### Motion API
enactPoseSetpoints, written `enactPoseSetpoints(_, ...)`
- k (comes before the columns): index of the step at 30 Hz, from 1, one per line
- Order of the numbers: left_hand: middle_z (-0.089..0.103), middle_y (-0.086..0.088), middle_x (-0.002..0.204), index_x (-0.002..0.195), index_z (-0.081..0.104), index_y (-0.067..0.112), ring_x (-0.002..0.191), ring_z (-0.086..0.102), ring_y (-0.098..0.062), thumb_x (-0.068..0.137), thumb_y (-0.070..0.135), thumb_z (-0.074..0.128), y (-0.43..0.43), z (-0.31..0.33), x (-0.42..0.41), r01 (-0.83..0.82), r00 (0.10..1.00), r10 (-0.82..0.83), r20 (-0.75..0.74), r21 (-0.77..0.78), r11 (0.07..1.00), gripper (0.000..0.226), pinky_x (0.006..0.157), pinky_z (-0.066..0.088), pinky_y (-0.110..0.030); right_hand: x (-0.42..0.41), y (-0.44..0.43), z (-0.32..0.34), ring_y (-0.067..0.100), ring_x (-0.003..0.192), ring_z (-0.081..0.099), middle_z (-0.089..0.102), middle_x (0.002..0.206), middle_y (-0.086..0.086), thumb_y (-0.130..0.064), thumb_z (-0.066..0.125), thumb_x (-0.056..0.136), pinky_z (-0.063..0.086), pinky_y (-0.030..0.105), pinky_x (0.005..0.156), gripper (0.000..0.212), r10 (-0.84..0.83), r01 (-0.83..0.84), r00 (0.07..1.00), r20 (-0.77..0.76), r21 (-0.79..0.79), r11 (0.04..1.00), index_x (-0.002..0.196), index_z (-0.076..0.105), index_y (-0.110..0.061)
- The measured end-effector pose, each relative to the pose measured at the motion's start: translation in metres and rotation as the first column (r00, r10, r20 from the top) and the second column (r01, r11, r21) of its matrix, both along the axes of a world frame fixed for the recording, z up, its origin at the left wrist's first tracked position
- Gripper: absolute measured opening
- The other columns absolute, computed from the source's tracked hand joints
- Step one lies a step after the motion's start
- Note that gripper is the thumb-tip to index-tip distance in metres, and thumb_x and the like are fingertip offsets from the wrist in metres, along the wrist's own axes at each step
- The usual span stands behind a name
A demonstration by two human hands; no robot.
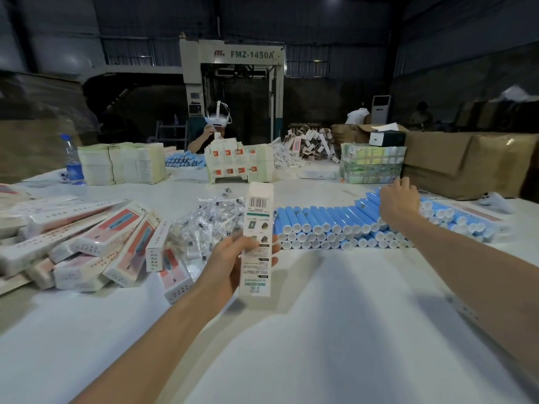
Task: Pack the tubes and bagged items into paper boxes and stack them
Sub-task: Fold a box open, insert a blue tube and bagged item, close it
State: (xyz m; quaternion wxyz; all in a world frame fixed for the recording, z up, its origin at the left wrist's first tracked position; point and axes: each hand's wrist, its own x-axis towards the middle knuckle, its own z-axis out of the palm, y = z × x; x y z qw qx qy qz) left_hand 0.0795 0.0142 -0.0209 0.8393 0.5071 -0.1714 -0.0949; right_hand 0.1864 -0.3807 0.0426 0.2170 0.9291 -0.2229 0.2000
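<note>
Currently left hand (230, 262) is gripping the likely light, crushable paper box (259, 220) upright mid-length; right hand (399, 199) is reaching onto stacked blue tubes (320, 218), grasp hidden; tubes looking stiff, smooth, best pinched mid-barrel

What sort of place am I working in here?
Probably a factory or warehouse packing floor: a big machine marked FMZ-1450A at the back, large cardboard cartons, and rows of blue tubes on the table.

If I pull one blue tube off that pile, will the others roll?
Likely, yes: the blue tubes are round and stacked loose in layers, so neighbours may roll off. They look stiff, so the right hand can probably grip firmly.
</note>
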Motion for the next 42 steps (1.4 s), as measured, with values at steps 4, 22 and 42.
enactPoseSetpoints(4, 0.076, -0.018, 0.127, 0.139, 0.063, 0.007, 0.119, 0.074, -0.036, 0.092, 0.008, 0.075, 0.003, 0.001, -0.002, -0.052, 0.998, 0.051, 0.020, 0.071, 0.996, 0.048, 0.103, 0.059, -0.052, -0.002, 0.007, 0.004, 0.034, 0.121, 0.056, 0.062, 0.128, 0.018, -0.015, 0.068, 0.093, 0.048, 0.039, 0.098, 0.042, 0.032, -0.032, 0.999, 0.032, 0.002, 0.999, 0.131, 0.054, -0.005)
enactPoseSetpoints(22, 0.079, -0.014, 0.120, 0.131, 0.071, 0.013, 0.108, 0.078, -0.034, 0.084, 0.019, 0.089, -0.004, 0.000, -0.018, -0.100, 0.992, 0.072, 0.106, 0.288, 0.952, 0.051, 0.080, 0.065, -0.035, -0.115, 0.188, 0.064, 0.025, 0.112, 0.070, 0.060, 0.125, 0.013, 0.000, 0.072, 0.093, 0.064, 0.039, 0.091, 0.049, 0.083, -0.692, 0.505, 0.859, 0.460, -0.556, 0.135, 0.048, -0.008)
enactPoseSetpoints(42, 0.073, 0.004, 0.120, 0.128, 0.060, 0.027, 0.108, 0.071, -0.017, 0.106, 0.029, 0.066, 0.012, -0.010, -0.009, -0.522, 0.852, 0.488, 0.187, 0.363, 0.772, 0.024, 0.075, 0.054, -0.031, -0.069, 0.211, -0.001, 0.012, 0.106, 0.065, 0.064, 0.121, -0.003, -0.040, 0.062, 0.104, 0.052, 0.029, 0.086, 0.037, 0.498, -0.558, 0.660, 0.562, 0.811, -0.176, 0.136, 0.058, -0.021)
